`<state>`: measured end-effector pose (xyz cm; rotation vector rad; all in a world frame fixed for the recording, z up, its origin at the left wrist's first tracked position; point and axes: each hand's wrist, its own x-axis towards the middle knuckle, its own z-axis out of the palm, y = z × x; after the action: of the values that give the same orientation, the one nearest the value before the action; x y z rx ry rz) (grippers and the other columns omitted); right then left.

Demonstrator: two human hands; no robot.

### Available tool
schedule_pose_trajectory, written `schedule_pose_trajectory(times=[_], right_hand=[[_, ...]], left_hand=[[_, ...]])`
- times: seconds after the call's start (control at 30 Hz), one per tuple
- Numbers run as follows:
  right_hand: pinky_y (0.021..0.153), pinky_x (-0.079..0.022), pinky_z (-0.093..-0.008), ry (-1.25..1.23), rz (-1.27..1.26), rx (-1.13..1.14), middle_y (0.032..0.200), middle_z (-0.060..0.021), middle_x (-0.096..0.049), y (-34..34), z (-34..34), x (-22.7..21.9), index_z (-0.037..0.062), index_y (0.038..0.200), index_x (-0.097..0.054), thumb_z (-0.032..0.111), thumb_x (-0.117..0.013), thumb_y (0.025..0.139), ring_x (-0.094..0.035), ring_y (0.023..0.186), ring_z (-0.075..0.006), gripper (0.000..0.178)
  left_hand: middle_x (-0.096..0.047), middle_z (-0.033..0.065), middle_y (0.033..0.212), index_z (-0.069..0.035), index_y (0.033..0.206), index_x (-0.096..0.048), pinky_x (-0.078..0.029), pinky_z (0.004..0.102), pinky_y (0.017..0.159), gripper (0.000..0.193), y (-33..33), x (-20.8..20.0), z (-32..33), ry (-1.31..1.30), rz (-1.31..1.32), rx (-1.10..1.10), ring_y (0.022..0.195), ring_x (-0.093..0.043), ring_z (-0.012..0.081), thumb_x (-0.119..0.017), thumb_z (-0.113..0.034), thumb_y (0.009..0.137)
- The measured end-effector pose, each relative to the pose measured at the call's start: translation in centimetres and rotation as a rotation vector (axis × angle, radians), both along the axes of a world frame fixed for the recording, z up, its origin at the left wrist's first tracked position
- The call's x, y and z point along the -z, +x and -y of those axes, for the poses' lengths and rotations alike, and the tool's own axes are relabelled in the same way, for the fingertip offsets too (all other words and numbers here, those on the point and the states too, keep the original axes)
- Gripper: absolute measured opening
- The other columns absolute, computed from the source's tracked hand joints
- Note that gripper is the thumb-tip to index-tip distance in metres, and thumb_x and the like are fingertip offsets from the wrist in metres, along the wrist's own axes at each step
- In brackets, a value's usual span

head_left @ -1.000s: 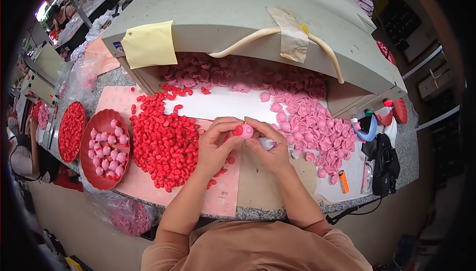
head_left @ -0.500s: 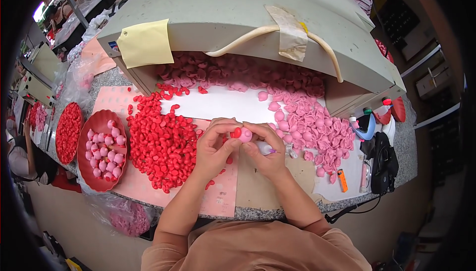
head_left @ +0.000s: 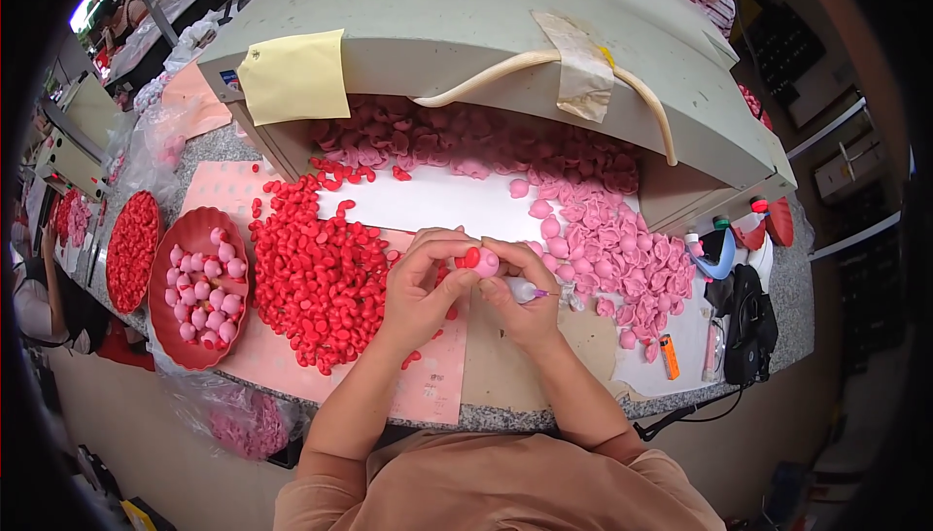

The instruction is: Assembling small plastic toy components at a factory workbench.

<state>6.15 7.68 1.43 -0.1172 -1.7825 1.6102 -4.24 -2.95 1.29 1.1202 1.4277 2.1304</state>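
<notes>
At the middle of the workbench, my two hands meet fingertip to fingertip. Between the fingers of my left hand (head_left: 420, 283) is a small red plastic piece (head_left: 471, 257), touching a round pink plastic part (head_left: 486, 263). My right hand (head_left: 528, 315) pinches that pink part and also keeps a small white squeeze bottle (head_left: 523, 289) with a thin purple tip in its fingers, the tip pointing right. A heap of red pieces (head_left: 321, 278) spreads beside my left hand. Pink shell-like parts (head_left: 622, 269) lie piled beyond my right hand.
A grey metal hood (head_left: 466, 16) arches over the back of the bench. On the left stand a red dish (head_left: 165, 337) of joined pink-and-red pieces and another red-filled dish (head_left: 134, 251). An orange lighter (head_left: 670, 357) and a black pouch (head_left: 748, 322) lie right. Someone stands behind the hood.
The view has shifted slightly. My hands keep the same grip, and the red piece and the pink part have turned a little between my fingers.
</notes>
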Motion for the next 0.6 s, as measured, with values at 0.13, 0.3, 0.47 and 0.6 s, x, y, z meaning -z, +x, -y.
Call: schedule_pose_trajectory(times=[0.13, 0.3, 0.47, 0.6], right_hand=[[0.066, -0.045, -0.0217, -0.138, 0.024, -0.049, 0.095, -0.0059, -0.059, 0.0, 0.2, 0.1, -0.0001, 0.118, -0.053, 0.008, -0.063, 0.083, -0.056, 0.076, -0.0099, 0.037], [0.062, -0.044, -0.0214, -0.441, 0.078, -0.114, 0.099, -0.0059, -0.058, -0.7, 0.8, 0.8, 0.0005, 0.121, -0.048, 0.018, -0.061, 0.087, -0.054, 0.073, -0.0089, 0.041], [0.059, -0.043, -0.0226, -0.610, 0.042, -0.213, 0.101, -0.0057, -0.057, -1.0, 1.0, 0.7, 0.0022, 0.123, -0.046, 0.021, -0.062, 0.086, -0.052, 0.071, -0.0096, 0.045], [0.061, -0.044, -0.0221, -0.493, 0.068, -0.153, 0.100, -0.0061, -0.057, -1.1, 0.5, 1.1, 0.0005, 0.122, -0.046, 0.018, -0.058, 0.088, -0.053, 0.070, -0.0093, 0.041]], left_hand=[[-0.057, 0.0084, 0.107, -0.002, 0.103, -0.060, -0.041, 0.0288, 0.090, 0.027, -0.1, -0.2, 0.0, -0.021, 0.008, -0.002, 0.104, -0.051, 0.0168, -0.066, -0.003, 0.077], [-0.057, 0.0088, 0.105, -0.003, 0.121, -0.047, -0.042, 0.0268, 0.086, 0.045, 1.4, -1.3, -0.2, -0.095, 0.194, -0.073, 0.098, -0.053, 0.0141, -0.065, -0.004, 0.080], [-0.059, 0.0093, 0.102, -0.003, 0.132, -0.035, -0.043, 0.0261, 0.083, 0.060, 1.6, -1.6, -0.2, -0.032, 0.113, -0.170, 0.094, -0.055, 0.0138, -0.066, -0.006, 0.081], [-0.057, 0.0102, 0.104, -0.003, 0.133, -0.031, -0.042, 0.0286, 0.088, 0.062, 0.8, -1.3, 0.2, -0.068, 0.044, -0.115, 0.098, -0.054, 0.0155, -0.063, 0.000, 0.081]])
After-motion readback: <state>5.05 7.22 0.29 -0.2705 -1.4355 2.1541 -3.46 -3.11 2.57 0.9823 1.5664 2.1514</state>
